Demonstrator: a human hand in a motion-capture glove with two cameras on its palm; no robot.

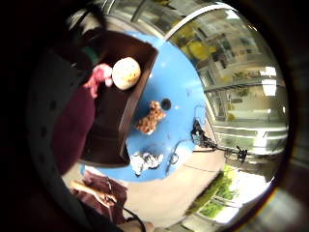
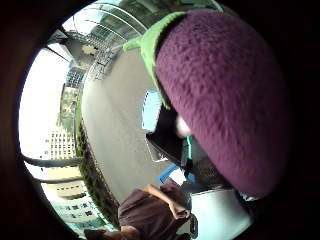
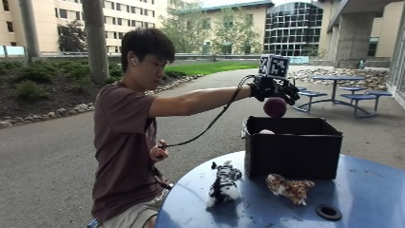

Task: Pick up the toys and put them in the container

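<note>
Fingers of the gloved right hand [image 3: 273, 89] curl around a purple plush eggplant [image 3: 275, 107], held above the open dark box [image 3: 292, 153]. It looks soft and light, best taken round its body. A white ball toy [image 1: 126, 73] and pink toy [image 1: 100, 77] lie inside; leopard plush [image 3: 290, 187] and striped plush [image 3: 223, 183] wait on the blue table [image 3: 367, 194], well clear.

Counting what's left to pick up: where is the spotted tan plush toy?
In the outside view the spotted tan plush toy lies on the blue table, in front of the black box, with the striped plush toy beside it.
</note>
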